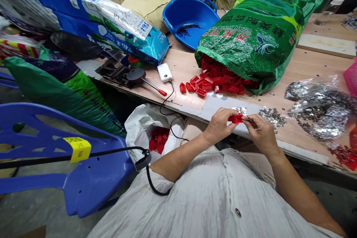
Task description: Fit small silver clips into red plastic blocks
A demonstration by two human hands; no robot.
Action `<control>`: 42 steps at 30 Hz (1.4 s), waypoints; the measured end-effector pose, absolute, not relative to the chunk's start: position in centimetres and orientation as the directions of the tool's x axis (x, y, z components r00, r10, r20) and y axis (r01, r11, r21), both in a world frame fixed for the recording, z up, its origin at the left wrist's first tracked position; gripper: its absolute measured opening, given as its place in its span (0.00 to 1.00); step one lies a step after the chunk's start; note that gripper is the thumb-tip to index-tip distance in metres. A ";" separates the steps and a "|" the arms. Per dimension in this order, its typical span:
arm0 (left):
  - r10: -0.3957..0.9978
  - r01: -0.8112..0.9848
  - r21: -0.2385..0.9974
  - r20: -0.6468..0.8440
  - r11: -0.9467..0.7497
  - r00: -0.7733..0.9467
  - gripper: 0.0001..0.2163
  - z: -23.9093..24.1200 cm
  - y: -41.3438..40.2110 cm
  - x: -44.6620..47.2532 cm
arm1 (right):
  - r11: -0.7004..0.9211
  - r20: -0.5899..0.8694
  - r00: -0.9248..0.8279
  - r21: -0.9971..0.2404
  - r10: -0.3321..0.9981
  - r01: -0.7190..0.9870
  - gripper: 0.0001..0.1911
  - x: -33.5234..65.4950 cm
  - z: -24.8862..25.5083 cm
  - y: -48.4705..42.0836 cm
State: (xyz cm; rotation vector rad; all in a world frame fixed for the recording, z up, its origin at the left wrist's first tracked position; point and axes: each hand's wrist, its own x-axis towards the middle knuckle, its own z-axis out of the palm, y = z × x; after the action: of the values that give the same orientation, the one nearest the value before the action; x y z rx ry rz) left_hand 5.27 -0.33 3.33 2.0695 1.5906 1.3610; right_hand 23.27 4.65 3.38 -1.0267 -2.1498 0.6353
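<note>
The left hand [220,123] has its grip closed on a red part [235,119], over the bench [182,63] edge. The right hand [258,129] pinches at its end; what it holds there, I cannot tell. The green sack [248,42] reads "YUAN XING".

Parts [224,81] in and before sack [251,33] on table [182,61]; basin [195,12] left.
</note>
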 end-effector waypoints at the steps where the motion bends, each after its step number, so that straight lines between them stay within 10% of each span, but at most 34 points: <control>1: 0.840 0.654 0.637 0.543 -0.408 -0.005 0.11 3.4 -0.4 5.3 | 0.578 0.357 -0.478 -0.663 0.802 0.475 0.09 23.3 3.4 4.6; 21: 0.810 0.588 0.658 0.587 -0.471 -0.008 0.09 3.9 -1.4 5.3 | 0.137 -0.031 -0.516 -0.949 0.856 0.283 0.14 24.3 2.5 5.5; 42: 0.838 0.446 0.768 0.542 -0.460 -0.069 0.10 1.5 -2.1 5.8 | -0.030 -0.153 -0.633 -0.979 0.759 0.201 0.14 24.6 2.0 5.4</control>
State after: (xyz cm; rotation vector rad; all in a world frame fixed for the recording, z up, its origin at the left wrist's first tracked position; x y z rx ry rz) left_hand 5.79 -2.14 1.51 1.8602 1.3785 1.5396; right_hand 24.58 5.37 2.01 -1.0043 -1.8170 1.7055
